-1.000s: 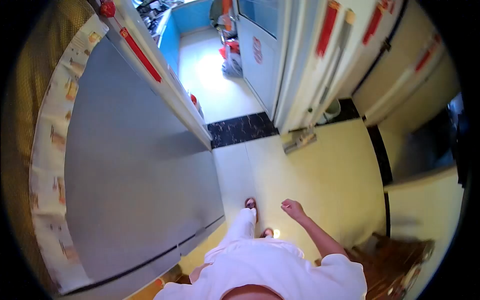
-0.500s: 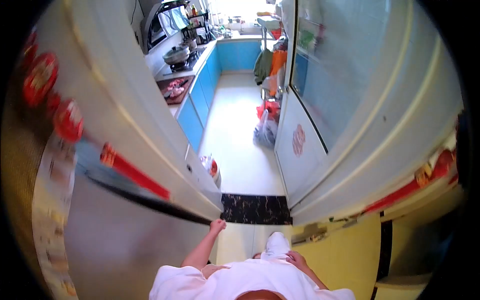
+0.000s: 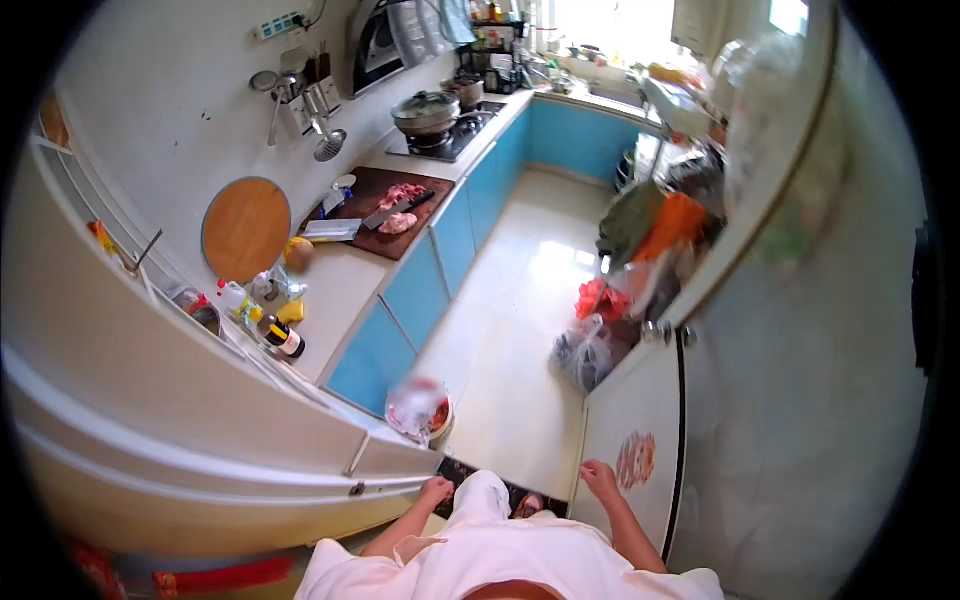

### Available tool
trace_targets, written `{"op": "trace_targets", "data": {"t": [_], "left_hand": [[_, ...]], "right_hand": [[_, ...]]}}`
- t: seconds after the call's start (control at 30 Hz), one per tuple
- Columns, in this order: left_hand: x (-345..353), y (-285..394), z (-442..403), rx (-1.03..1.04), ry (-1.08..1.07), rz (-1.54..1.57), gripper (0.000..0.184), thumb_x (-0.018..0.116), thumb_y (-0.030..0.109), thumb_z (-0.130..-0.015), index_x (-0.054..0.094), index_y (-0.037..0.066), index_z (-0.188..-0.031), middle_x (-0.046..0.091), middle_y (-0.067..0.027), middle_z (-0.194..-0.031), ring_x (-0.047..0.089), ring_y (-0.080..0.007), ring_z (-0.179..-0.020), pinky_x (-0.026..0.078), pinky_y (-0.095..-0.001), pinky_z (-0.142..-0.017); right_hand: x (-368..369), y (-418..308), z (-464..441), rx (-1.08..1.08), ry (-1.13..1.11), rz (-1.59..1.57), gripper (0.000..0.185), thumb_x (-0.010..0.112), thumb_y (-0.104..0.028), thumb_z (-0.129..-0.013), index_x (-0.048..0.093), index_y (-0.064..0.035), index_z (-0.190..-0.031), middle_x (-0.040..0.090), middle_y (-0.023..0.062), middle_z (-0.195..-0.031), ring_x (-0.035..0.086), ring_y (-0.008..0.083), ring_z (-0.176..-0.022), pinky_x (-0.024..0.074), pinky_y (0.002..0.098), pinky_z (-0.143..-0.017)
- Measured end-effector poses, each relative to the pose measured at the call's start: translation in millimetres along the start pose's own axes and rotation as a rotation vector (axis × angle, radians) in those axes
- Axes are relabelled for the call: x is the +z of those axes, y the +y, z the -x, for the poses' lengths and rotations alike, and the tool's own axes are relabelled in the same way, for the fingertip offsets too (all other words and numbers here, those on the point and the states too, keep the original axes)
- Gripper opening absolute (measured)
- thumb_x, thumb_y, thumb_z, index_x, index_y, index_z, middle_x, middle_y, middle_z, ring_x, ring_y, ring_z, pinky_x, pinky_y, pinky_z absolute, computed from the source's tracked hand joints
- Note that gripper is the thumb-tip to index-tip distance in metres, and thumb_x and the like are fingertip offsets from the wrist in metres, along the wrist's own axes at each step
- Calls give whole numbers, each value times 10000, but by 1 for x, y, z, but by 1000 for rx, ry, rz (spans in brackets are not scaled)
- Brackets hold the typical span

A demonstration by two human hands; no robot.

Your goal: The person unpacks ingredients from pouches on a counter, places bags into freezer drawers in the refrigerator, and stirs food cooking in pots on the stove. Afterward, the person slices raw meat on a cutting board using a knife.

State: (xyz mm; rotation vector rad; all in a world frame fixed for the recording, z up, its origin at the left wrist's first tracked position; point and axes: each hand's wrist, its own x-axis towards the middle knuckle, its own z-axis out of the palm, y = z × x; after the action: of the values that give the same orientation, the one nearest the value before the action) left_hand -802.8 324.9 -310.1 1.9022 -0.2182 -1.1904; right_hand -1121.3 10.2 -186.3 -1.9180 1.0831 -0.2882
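My left hand (image 3: 436,490) hangs beside the white door frame, its fingers curled in and nothing seen in them. Just left of the opened door, my right hand (image 3: 600,479) is held forward, loosely closed with nothing visible inside. The door (image 3: 638,462) has a reddish mark on its lower panel. Ahead on the counter lies a dark cutting board (image 3: 352,208) bearing raw meat (image 3: 398,223) and a black-handled knife (image 3: 388,212). A wide-bladed cleaver (image 3: 331,231) rests at the board's near edge. Both hands are far from these things.
A bin (image 3: 440,425) stands on the floor at the left by the doorway. Plastic bags (image 3: 585,355) lie at the right below a loaded rack. A covered pot (image 3: 427,113) sits on the stove. A round wooden board (image 3: 246,230) leans against the wall, near bottles (image 3: 281,337).
I have moved forward from the passage into the kitchen doorway, and my view has turned left. The counter appears closer. My right hand has swung forward and up.
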Motion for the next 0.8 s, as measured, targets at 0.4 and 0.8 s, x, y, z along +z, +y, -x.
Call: {"op": "trace_targets", "data": {"t": [0.4,0.8], "left_hand": [[-77,220,-272,-232,-63,-416,345,550,343,-854,668,58,-698,659,-68,-651,614,-159,-530,485,-286,-498],[-39,584,-526,369,-53,-160,271,624,308,-830,654,40,-806,664,-54,-725,630,-138,-645,489,-287,-621]], "right_hand": [[-4,-53,-324,98,-173,-23,194,639,-187,-826,662,-12,-906,666,74,-749,617,144,-659,492,307,-599],[-45,-97,-628,227,-94,-355,171,602,-122,-852,647,36,-899,669,81,-764,628,130,-696,500,266,-627]]}}
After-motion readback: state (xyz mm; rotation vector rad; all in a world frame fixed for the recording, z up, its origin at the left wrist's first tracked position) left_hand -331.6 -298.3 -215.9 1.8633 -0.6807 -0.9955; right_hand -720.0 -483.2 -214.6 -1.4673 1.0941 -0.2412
